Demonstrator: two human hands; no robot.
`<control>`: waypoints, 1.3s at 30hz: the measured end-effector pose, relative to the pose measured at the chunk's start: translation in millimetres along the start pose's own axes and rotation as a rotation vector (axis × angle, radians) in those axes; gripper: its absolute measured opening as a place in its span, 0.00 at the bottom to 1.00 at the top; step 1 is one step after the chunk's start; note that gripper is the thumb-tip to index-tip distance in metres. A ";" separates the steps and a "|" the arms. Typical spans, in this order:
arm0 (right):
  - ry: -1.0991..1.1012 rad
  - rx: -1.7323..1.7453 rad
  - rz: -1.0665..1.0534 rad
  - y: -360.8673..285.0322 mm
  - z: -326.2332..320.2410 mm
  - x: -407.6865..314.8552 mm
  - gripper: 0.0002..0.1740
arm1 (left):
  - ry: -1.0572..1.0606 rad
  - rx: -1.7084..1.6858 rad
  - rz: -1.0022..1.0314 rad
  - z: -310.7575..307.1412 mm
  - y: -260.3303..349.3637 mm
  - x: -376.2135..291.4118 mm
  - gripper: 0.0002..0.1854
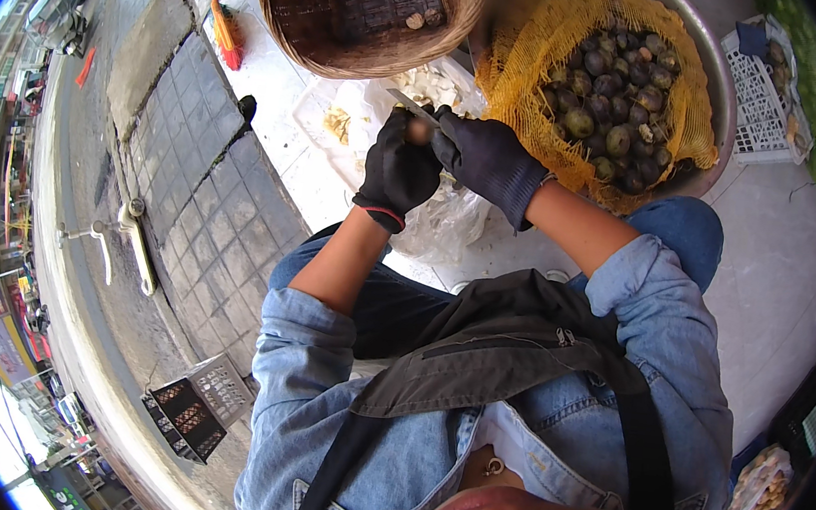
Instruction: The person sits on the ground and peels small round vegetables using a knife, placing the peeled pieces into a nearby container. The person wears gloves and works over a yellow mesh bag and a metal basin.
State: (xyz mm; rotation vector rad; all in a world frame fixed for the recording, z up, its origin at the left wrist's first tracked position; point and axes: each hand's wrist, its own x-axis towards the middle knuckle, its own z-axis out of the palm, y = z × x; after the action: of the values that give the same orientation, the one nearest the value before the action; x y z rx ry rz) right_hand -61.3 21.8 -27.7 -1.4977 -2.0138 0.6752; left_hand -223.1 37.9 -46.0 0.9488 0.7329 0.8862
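Note:
My left hand (405, 164), in a black glove with a red cuff edge, is closed around a small brownish round piece (419, 132), blurred, perhaps a fruit or nut. My right hand (485, 156), in a dark knit glove, grips a knife whose blade (410, 106) lies against the top of that piece. Most of the knife's handle is hidden in the glove. Beneath both hands are a white plastic tray (305, 109) and a clear plastic bag (449, 222), with pale peelings (435, 86) in them. To the right, a yellow mesh sack (509, 62) holds dark purple and green round fruits (622, 102).
A wicker basket (290, 30) with a few small pieces inside stands above the tray. The sack sits in a metal basin (727, 102). A white plastic crate (759, 117) is at far right, an orange broom (223, 34) at upper left, a black crate (185, 418) on the pavement.

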 end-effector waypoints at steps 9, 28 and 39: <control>0.026 0.191 -0.036 10.0 3.7 -0.9 0.14 | -0.051 1.287 0.376 4.2 12.1 -4.7 0.19; 0.011 0.054 -0.168 -12.6 -3.7 -7.2 0.14 | -0.167 -0.863 -0.326 -4.6 14.8 -0.3 0.24; 0.017 0.105 -0.131 -1.4 -0.5 -2.3 0.13 | -0.142 0.129 0.051 -0.6 5.9 -3.4 0.17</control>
State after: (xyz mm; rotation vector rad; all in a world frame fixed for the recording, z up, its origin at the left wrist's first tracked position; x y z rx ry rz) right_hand -61.4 19.2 -26.7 -1.2959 -2.0110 0.6997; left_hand -227.0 36.9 -40.5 1.1373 0.6522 0.8140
